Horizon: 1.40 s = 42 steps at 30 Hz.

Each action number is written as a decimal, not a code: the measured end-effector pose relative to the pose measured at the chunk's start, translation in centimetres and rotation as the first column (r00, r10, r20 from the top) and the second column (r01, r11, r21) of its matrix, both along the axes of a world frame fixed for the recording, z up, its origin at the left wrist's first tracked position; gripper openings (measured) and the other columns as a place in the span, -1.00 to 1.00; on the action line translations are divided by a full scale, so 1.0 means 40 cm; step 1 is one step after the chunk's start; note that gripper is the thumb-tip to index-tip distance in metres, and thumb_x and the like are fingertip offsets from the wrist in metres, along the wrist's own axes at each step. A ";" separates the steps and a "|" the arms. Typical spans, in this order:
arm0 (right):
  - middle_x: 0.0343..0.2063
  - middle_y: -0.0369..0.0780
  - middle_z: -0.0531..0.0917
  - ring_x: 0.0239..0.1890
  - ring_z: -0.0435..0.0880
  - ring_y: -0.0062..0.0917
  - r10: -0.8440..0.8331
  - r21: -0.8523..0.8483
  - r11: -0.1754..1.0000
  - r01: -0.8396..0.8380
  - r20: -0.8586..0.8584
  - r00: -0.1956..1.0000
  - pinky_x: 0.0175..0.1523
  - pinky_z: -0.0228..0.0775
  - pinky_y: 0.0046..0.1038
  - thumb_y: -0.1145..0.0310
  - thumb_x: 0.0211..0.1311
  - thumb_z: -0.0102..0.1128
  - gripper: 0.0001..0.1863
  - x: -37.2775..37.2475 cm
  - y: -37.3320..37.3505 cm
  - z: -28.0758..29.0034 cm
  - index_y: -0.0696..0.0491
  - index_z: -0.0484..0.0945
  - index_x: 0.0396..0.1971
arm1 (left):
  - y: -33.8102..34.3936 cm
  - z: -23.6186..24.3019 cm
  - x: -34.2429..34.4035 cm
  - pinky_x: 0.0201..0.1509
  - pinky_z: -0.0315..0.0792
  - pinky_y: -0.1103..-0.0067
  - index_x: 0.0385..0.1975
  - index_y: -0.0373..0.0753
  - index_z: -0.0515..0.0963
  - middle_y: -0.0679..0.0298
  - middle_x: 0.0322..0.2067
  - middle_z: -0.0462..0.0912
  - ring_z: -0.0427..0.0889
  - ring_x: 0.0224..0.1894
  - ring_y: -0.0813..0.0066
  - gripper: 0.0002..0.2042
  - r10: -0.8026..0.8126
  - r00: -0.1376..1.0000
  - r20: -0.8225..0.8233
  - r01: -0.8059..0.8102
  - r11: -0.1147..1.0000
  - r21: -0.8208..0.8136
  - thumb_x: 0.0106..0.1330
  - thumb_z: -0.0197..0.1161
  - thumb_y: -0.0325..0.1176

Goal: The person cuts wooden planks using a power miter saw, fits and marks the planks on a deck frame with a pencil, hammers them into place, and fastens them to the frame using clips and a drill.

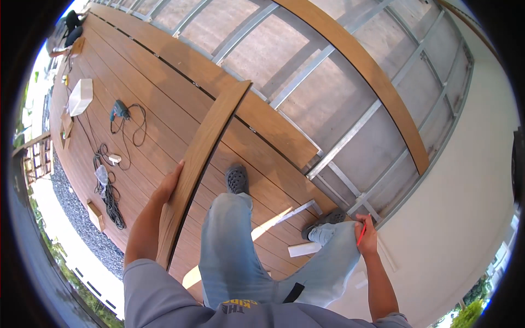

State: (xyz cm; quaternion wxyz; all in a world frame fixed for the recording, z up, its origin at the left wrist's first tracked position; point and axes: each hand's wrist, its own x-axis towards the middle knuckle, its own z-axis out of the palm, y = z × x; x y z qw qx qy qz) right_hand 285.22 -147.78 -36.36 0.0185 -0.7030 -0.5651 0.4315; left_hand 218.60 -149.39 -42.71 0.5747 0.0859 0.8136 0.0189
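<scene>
Nearest, the left hand (171,183) is curled along the side of a long brown board (205,147), holding it on a slant beside the left leg; its fingers are partly out of sight, so how far they wrap underneath I cannot tell. The right hand (368,238), on the right knee, is closed around a red pencil (361,234). The held board's far end juts over the laid floor (153,109) and across a dark seam, while its near end runs behind the shirt.

Between the shoes lie a metal square (295,212) and, closer in, a white offcut (304,250).

Further on, the left side looks mostly done: rows of boards lie close together. The outermost row (284,131) stops short of the wall (470,164), with a gap along its inner side, so it seems unfinished. Beyond it the metal frame (350,135) is bare, apart from one loose board (365,64) across it; that whole stretch looks left to cover.

For moving, the solid floor opens to the left, though a drill (119,111) and tangled cords (112,205) take up part of it. On the right, the frame's open bays and the wall leave poor footing. At the far end, another person (72,27) crouches.
</scene>
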 end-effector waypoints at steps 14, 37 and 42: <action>-0.02 -0.04 0.67 0.02 0.68 -0.16 -0.003 -0.397 0.911 0.109 0.257 0.966 0.10 0.49 -0.25 0.20 0.28 0.35 -0.50 -0.475 -0.031 0.362 0.01 0.41 0.15 | -0.805 0.441 0.036 -0.58 0.33 0.47 -0.44 -0.04 0.46 0.34 -0.69 0.37 0.39 -0.67 0.41 -0.33 0.675 0.713 0.189 -0.557 0.709 -0.433 0.40 -0.25 0.48; -0.29 -0.15 0.74 -0.34 0.69 -0.53 -0.648 -0.515 0.670 0.535 -0.054 0.760 -0.18 0.59 -0.48 0.38 0.54 -0.11 -0.76 -0.814 -0.005 0.155 0.08 0.48 0.05 | -0.203 0.600 -0.307 -0.07 0.58 0.41 0.09 -0.43 0.56 0.08 -0.18 0.71 0.69 -0.18 0.27 -0.19 0.169 0.983 0.072 -0.147 0.959 -0.242 0.49 -0.18 0.36; -0.32 -0.14 0.73 -0.33 0.70 -0.53 -0.744 -0.530 0.576 0.622 -0.024 0.668 -0.20 0.59 -0.47 0.35 0.55 -0.06 -0.79 -0.739 -0.184 0.126 0.07 0.49 0.01 | -0.160 0.503 -0.363 -0.06 0.53 0.36 -0.05 -0.55 0.63 -0.05 -0.19 0.74 0.69 -0.18 0.19 -0.15 -0.121 0.983 -0.140 0.103 0.986 -0.129 0.46 -0.07 0.36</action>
